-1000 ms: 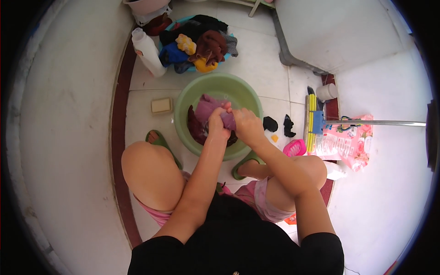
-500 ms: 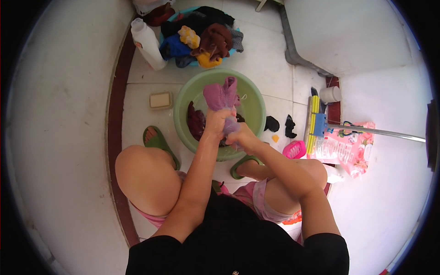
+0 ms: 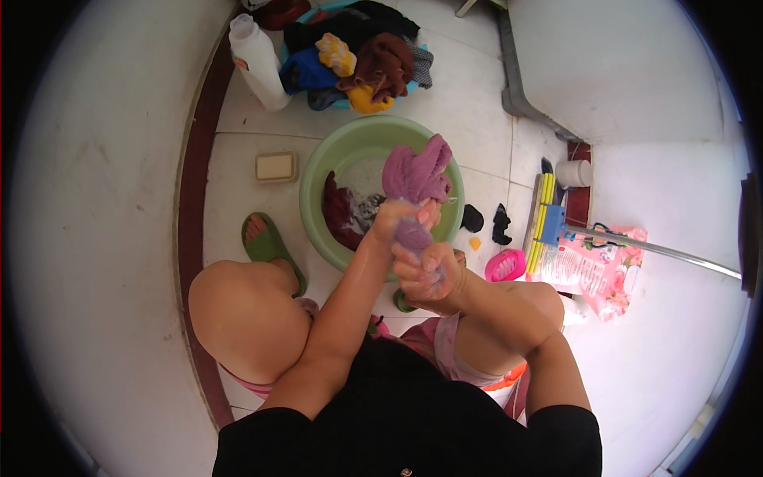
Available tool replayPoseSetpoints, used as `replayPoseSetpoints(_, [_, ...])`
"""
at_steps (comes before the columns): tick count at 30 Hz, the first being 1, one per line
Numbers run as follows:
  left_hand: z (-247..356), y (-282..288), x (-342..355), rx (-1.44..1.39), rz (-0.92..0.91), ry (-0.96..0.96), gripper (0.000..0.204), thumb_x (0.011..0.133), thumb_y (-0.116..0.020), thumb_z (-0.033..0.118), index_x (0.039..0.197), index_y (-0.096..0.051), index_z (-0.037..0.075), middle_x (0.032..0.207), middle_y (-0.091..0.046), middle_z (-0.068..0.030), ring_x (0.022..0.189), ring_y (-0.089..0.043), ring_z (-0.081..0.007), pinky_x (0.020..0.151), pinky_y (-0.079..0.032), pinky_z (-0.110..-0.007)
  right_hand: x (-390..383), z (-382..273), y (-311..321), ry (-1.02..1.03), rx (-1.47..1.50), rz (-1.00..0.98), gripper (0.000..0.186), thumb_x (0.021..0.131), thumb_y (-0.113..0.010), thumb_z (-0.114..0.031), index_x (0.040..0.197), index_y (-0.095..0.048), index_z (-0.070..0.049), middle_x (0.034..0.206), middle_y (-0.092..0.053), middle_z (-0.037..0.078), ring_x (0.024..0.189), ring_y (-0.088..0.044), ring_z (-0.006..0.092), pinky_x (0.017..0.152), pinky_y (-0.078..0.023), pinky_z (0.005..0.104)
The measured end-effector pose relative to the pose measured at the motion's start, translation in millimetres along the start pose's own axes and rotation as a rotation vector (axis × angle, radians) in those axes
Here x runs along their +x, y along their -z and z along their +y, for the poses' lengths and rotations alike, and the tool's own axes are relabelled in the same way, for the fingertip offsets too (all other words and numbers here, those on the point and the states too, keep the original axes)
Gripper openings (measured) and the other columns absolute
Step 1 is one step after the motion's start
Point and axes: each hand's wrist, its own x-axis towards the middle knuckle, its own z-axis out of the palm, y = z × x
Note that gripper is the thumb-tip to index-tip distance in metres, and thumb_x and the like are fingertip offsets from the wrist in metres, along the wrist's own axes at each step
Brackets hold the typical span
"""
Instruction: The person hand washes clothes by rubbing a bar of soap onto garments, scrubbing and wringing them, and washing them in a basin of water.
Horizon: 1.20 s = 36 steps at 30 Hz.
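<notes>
A wet mauve cloth [image 3: 415, 173] is gripped by both my hands above the light green basin [image 3: 316, 171]. My left hand [image 3: 400, 218] is closed round its middle, and the cloth's loose folds stick out beyond that fist. Nearer to me, my right hand [image 3: 429, 270] is closed round the other end, at the basin's near right rim. Between the fists a short stretch of cloth bulges, bunched tight. Inside the basin lie a dark red garment [image 3: 340, 213] and a dark patterned cloth [image 3: 368, 211] in a little sudsy water.
A blue tub heaped with clothes [image 3: 381, 67] and a white bottle [image 3: 258, 67] stand beyond the basin. Soap in a dish [image 3: 276, 167] lies left. To the right are small black cloths [image 3: 501, 225], a pink plastic item [image 3: 505, 265], a yellow squeeze mop [image 3: 547, 226] and a pink bag [image 3: 616, 274].
Both hands, still gripping the cloth, have shifted right. My right hand has turned and drawn nearer to me, and the cloth's free folds have swung right.
</notes>
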Motion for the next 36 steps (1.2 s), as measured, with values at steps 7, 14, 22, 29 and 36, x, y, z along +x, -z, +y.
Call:
replayPoseSetpoints(7, [-24.2, -30.7, 8.9, -0.295, -0.238, -0.122, 0.01, 0.08, -0.055, 0.019, 0.073, -0.053, 0.012, 0.071, -0.052, 0.0028, 0.066, -0.047, -0.0082, 0.062, -0.036, -0.022, 6.0, 21.1, -5.8, -0.067, 0.081, -0.538, 0.02, 0.069, -0.059, -0.008, 0.082, -0.045, -0.006, 0.062, -0.043, 0.004, 0.045, -0.038, 0.012, 0.036, -0.03, 0.0225])
replayPoseSetpoints(14, [-3.0, -18.3, 9.8, -0.645, 0.088, -0.023, 0.023, 0.096, -0.051, 0.028, 0.102, -0.053, 0.007, 0.084, -0.055, 0.001, 0.074, -0.053, -0.0106, 0.073, -0.049, -0.024, -33.6, -49.2, -7.2, 0.02, -0.733, 0.121, 0.071, 0.08, -0.034, -0.073, 0.105, -0.053, -0.009, 0.081, -0.056, 0.011, 0.058, -0.054, 0.0218, 0.041, -0.038, 0.0265])
replayPoseSetpoints(22, [-20.8, -68.0, 9.1, -0.99, 0.043, 0.005, 0.024, 0.093, -0.056, 0.026, 0.098, -0.054, 0.004, 0.076, -0.051, 0.0001, 0.066, -0.05, -0.0093, 0.063, -0.047, -0.022, -6.0, -34.9, 12.5, 0.596, -0.685, 0.356, 0.102, 0.063, -0.036, -0.086, 0.14, -0.032, -0.019, 0.135, -0.044, 0.011, 0.123, -0.045, 0.0269, 0.104, -0.035, 0.0458])
replayPoseSetpoints(29, [-49.6, -104.1, 5.7, -1.086, 0.054, 0.189, 0.021, 0.092, -0.056, 0.022, 0.1, -0.052, 0.002, 0.075, -0.047, -0.0017, 0.063, -0.049, -0.01, 0.058, -0.045, -0.021, -21.3, -50.2, -22.7, 0.787, -0.414, 0.086, 0.053, 0.084, -0.06, -0.052, 0.119, -0.05, -0.014, 0.111, -0.06, 0.009, 0.101, -0.058, 0.022, 0.089, -0.049, 0.0353])
replayPoseSetpoints(36, [-36.6, -81.2, -5.1, -0.011, 0.279, 0.507, 0.014, 0.087, -0.059, 0.017, 0.09, -0.049, 0.008, 0.071, -0.044, 0.0018, 0.059, -0.041, -0.0071, 0.053, -0.033, -0.02, -27.8, -75.5, -11.9, 0.557, -0.749, 0.603, 0.042, 0.07, -0.073, -0.031, 0.102, -0.06, -0.007, 0.094, -0.06, 0.007, 0.081, -0.056, 0.0166, 0.069, -0.046, 0.031])
